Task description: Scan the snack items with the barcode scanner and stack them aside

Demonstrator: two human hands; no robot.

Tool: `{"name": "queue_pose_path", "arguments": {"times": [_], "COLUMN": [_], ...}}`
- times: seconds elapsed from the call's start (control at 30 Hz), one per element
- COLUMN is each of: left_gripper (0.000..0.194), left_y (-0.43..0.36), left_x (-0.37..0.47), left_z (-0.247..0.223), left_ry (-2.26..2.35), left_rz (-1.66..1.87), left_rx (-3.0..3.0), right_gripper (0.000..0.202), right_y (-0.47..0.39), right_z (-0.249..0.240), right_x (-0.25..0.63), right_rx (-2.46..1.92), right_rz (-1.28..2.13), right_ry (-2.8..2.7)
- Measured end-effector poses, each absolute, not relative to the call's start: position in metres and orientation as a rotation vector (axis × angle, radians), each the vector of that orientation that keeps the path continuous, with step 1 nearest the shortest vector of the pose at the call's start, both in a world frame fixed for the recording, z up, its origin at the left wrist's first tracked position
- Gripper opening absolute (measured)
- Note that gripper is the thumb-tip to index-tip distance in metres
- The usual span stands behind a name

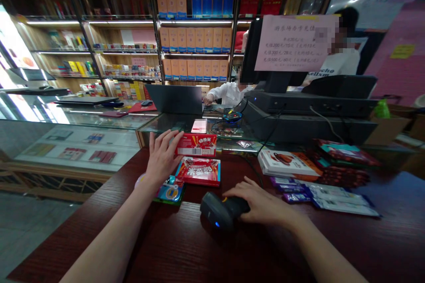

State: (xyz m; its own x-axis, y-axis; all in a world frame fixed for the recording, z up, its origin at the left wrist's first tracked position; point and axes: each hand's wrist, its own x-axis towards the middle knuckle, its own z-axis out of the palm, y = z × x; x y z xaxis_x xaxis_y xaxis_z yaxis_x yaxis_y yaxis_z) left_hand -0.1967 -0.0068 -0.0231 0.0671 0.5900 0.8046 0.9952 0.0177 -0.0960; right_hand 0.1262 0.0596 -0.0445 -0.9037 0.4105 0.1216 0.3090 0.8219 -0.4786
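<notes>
R hand (pixel 255 201) was wrapped firmly round the handle of the scanner (pixel 217 212), low over the table (pixel 282 252); couldn't tell if the trigger was pressed. L hand (pixel 162 154), fingers spread, had a light hold on the L end of the upright red box (pixel 202 142), barcode side twd the wearer. Risk: box tipping fwd onto the flat red box (pixel 199 171) just in front, b/c only one end was held. Misread also poss., as the scanner head didn't look lined up w/ the barcode. Blue packet (pixel 169 189) lay under L wrist, so a dropped arm could've shoved it. Purple packs (pixel 292 190) sat to R, near R forearm: an elbow swing might've scattered them.
</notes>
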Motion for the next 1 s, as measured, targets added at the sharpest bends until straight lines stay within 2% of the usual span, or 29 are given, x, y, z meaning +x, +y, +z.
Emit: {"name": "queue_pose_path", "arguments": {"times": [0.4,0.73,1.0], "left_gripper": [0.071,0.070,0.068], "left_y": [-0.005,-0.006,-0.005], "left_x": [-0.200,-0.192,-0.188], "left_z": [-0.026,-0.024,-0.026], "left_ry": [-1.644,-1.619,-1.636], "left_rz": [-0.778,-0.764,-0.762], "left_rx": [-1.573,-1.584,-1.564], "right_gripper": [0.059,0.053,0.048], "right_y": [0.066,0.065,0.059], "right_z": [-0.027,-0.029,-0.022], "right_x": [0.131,0.124,0.121], "right_rx": [-0.621,-0.700,-0.738], "right_rz": [0.699,0.614,0.675], "right_ry": [-2.577,-2.476,-2.568]}}
